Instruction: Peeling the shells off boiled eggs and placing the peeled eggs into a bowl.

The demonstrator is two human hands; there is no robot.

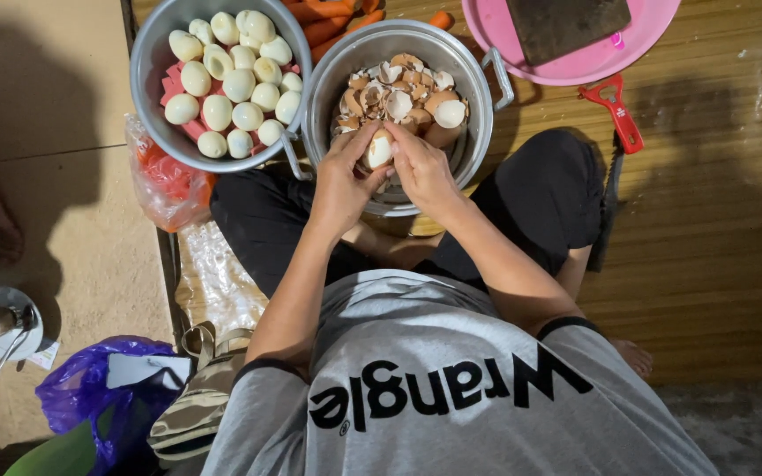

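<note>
Both hands meet over the near rim of a metal pot that holds broken eggshells and a few whole eggs. My left hand and my right hand together grip one boiled egg, partly peeled, its white showing between the fingers. To the left stands a second metal pot filled with several peeled white eggs lying on pink pieces.
A pink plate with a dark slab sits at the top right, a red peeler below it. Carrots lie behind the pots. Plastic bags lie at the left, a purple bag and a saucer with spoon lower left.
</note>
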